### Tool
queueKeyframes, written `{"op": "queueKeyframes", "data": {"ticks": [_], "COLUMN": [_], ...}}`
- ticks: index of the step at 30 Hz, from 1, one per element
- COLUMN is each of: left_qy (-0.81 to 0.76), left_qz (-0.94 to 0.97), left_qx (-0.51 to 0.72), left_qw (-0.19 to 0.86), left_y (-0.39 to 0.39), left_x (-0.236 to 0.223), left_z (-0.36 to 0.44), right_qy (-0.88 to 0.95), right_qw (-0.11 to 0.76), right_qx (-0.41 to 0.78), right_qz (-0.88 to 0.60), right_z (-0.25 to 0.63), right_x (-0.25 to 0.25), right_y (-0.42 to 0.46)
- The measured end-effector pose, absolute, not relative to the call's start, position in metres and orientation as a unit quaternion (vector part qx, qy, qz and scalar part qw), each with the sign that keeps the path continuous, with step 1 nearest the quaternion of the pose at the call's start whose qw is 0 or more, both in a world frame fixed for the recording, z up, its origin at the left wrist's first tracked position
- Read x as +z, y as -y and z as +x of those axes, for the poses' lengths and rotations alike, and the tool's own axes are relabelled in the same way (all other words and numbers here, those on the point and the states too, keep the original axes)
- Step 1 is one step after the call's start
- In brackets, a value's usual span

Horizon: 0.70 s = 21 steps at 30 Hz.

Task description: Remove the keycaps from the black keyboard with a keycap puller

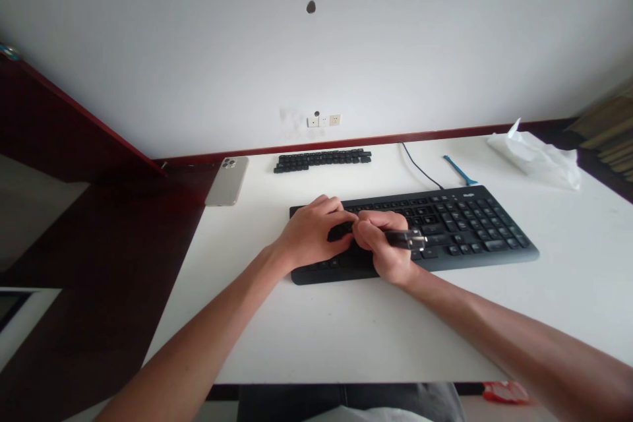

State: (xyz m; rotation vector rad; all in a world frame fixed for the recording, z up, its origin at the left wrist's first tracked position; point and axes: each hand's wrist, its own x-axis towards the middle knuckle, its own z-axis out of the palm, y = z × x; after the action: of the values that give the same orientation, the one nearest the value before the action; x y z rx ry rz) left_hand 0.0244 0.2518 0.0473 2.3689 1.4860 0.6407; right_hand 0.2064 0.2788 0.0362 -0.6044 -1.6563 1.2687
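Observation:
A black keyboard (pixel 465 227) lies on the table under both hands; bare key sockets show in its middle part. My left hand (pixel 316 231) rests on its left side, thumb and index finger apart, their tips close to my right hand. My right hand (pixel 383 237) is closed around a slim black pen-like tool (pixel 403 239) with a shiny metal end pointing right. The tool's other end is hidden under my fingers. Behind the keyboard, loose black keycaps (pixel 321 160) stand in neat rows.
A phone (pixel 228 181) lies at the table's left edge. Behind the keyboard are its cable (pixel 420 168) and a blue tool (pixel 459 170). A crumpled white plastic bag (pixel 539 157) sits at the back right. The white table (pixel 316 336) meets a wall with sockets (pixel 324 121).

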Motion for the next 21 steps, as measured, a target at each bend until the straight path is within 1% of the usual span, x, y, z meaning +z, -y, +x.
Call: {"op": "queueKeyframes", "data": {"ticks": [3, 5, 9, 15, 18, 21], "left_qy": [-0.478, -0.449, -0.433, -0.43, -0.399, -0.379], "left_qz": [0.843, 0.865, 0.884, 0.891, 0.906, 0.914], "left_qx": [0.212, 0.179, 0.112, 0.072, 0.049, 0.056], "left_qw": [0.129, 0.134, 0.138, 0.124, 0.13, 0.13], "left_y": [-0.25, -0.25, -0.251, -0.256, -0.262, -0.267], "left_x": [0.048, 0.047, 0.043, 0.049, 0.053, 0.053], "left_z": [0.027, 0.028, 0.028, 0.038, 0.044, 0.045], "right_qy": [0.746, 0.765, 0.781, 0.801, 0.801, 0.795], "right_qw": [0.438, 0.435, 0.443, 0.477, 0.489, 0.499], "right_qx": [0.452, 0.426, 0.399, 0.346, 0.333, 0.333], "right_qz": [-0.219, -0.211, -0.187, -0.104, -0.095, -0.096], "right_z": [0.208, 0.208, 0.207, 0.202, 0.201, 0.201], "right_x": [0.045, 0.049, 0.048, 0.043, 0.043, 0.044], "right_y": [-0.276, -0.275, -0.274, -0.273, -0.273, -0.273]}}
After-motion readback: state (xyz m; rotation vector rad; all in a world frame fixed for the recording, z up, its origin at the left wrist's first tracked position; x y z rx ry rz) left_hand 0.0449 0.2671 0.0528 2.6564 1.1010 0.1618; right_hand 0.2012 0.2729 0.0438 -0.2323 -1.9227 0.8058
